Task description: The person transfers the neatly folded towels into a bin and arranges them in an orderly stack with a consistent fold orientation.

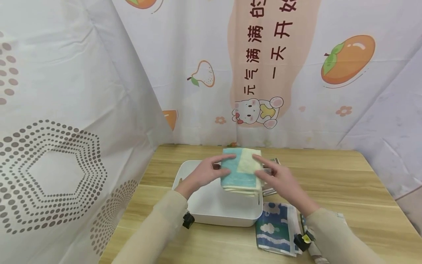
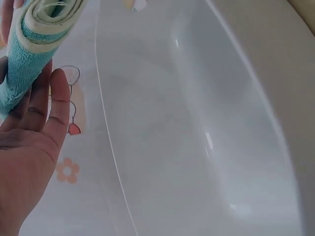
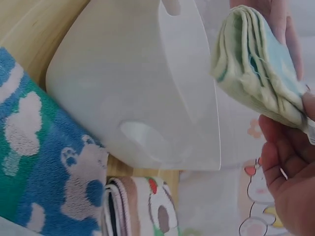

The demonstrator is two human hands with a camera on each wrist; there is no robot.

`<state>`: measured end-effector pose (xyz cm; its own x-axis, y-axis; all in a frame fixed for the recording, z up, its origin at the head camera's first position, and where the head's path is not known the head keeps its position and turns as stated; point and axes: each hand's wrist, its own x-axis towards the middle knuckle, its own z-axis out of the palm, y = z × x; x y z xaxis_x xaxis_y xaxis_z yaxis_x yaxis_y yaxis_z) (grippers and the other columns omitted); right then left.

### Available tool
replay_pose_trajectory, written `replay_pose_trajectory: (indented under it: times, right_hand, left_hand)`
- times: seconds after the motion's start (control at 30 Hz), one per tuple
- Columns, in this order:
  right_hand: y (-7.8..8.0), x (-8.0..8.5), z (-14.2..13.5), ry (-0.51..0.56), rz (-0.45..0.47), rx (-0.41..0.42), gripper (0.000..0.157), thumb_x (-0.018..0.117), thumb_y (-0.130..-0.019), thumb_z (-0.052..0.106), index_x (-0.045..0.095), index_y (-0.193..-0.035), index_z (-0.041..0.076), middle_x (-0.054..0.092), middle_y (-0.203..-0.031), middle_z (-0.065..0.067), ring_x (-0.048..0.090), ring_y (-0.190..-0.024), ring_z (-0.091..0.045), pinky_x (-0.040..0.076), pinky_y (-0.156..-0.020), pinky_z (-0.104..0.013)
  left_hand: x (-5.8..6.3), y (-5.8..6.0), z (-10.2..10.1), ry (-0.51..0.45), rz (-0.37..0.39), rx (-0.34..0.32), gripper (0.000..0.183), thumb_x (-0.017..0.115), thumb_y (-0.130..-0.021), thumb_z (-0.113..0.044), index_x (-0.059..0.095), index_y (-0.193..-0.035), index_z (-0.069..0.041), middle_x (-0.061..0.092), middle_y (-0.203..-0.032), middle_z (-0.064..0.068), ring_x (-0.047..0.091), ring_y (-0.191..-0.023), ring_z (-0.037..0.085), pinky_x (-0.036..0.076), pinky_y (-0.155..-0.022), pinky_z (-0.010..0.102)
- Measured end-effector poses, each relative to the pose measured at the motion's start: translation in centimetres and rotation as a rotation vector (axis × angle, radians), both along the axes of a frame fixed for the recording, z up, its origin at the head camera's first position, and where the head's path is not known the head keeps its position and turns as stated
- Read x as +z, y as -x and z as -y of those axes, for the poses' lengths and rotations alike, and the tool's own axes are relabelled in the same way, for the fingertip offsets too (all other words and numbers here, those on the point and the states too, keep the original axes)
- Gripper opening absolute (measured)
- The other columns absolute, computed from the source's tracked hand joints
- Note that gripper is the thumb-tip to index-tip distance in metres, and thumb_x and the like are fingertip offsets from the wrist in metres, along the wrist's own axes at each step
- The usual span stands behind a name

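Note:
A folded towel (image 1: pixel 242 170), turquoise and pale yellow, is held above a white basin (image 1: pixel 211 205). My left hand (image 1: pixel 209 170) grips its left side, thumb on the near face. On the opposite side my right hand (image 1: pixel 278 178) pinches it. The left wrist view shows the towel's rolled layers (image 2: pixel 49 24) at the fingers of that hand. Stacked folds of the towel (image 3: pixel 258 69) show between both hands in the right wrist view. The basin's inside (image 2: pixel 157 128) shows bare white in the left wrist view.
A blue and green towel (image 1: pixel 273 229) with white figures lies right of the basin. Behind it is another folded towel (image 3: pixel 147 206) with a printed figure. A further patterned towel (image 1: pixel 341 220) lies partly under my right forearm. Printed curtains (image 1: pixel 197 110) stand behind the wooden table (image 1: pixel 323 172).

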<state>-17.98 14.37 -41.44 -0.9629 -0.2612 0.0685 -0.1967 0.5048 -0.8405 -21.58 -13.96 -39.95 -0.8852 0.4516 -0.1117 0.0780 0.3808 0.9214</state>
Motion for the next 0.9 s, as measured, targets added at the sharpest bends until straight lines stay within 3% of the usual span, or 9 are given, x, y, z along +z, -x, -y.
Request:
replay_pose_trajectory:
  times: [0.1,0.27,0.5,0.7,0.9]
  right_hand:
    - [0.6,0.4,1.0,-0.043,0.007,0.041,0.06,0.067,-0.098,0.048,0.048,-0.153,0.034,0.055,-0.148,-0.013,0.065,-0.111,-0.033,0.059,-0.08,-0.041]
    - [1.5,0.7,2.6,-0.072,0.053,0.115,0.063,0.068,-0.099,0.039,0.045,-0.156,0.027,0.045,-0.158,-0.009,0.054,-0.133,-0.042,0.057,-0.093,-0.052]
    - [2.9,0.8,4.6,-0.12,0.128,0.153,0.06,0.073,-0.097,0.029,0.05,-0.152,0.021,0.055,-0.149,-0.01,0.059,-0.126,-0.034,0.057,-0.093,-0.05]
    - [3.8,1.2,6.0,-0.119,0.236,0.147,0.058,0.075,-0.095,0.024,0.053,-0.149,0.02,0.056,-0.147,-0.01,0.061,-0.123,-0.031,0.056,-0.094,-0.049]
    - [4.5,0.9,7.2,-0.102,0.307,0.157,0.055,0.077,-0.093,0.017,0.056,-0.144,0.013,0.063,-0.131,-0.011,0.065,-0.107,-0.025,0.058,-0.087,-0.044]
  left_hand:
    - [0.0,0.4,1.0,0.044,-0.003,0.004,0.046,0.074,-0.095,-0.031,0.062,-0.136,-0.047,0.05,-0.151,-0.006,0.064,-0.112,0.023,0.055,-0.094,0.04]
    - [0.1,0.8,2.4,0.148,-0.028,-0.018,0.049,0.074,-0.095,-0.027,0.06,-0.14,-0.042,0.046,-0.155,-0.004,0.068,-0.106,0.024,0.057,-0.087,0.037]
    - [0.0,1.5,3.7,0.258,-0.03,-0.046,0.049,0.076,-0.094,-0.024,0.062,-0.14,-0.038,0.053,-0.147,0.0,0.065,-0.096,0.02,0.058,-0.079,0.036]
    - [-0.3,2.3,4.3,0.322,-0.003,-0.067,0.047,0.076,-0.094,-0.022,0.064,-0.138,-0.032,0.063,-0.118,0.005,0.064,-0.081,0.019,0.059,-0.079,0.047]
    - [-0.7,3.1,4.6,0.368,0.038,-0.089,0.045,0.076,-0.093,-0.017,0.066,-0.136,-0.027,0.061,-0.105,0.008,0.061,-0.073,0.02,0.057,-0.07,0.038]
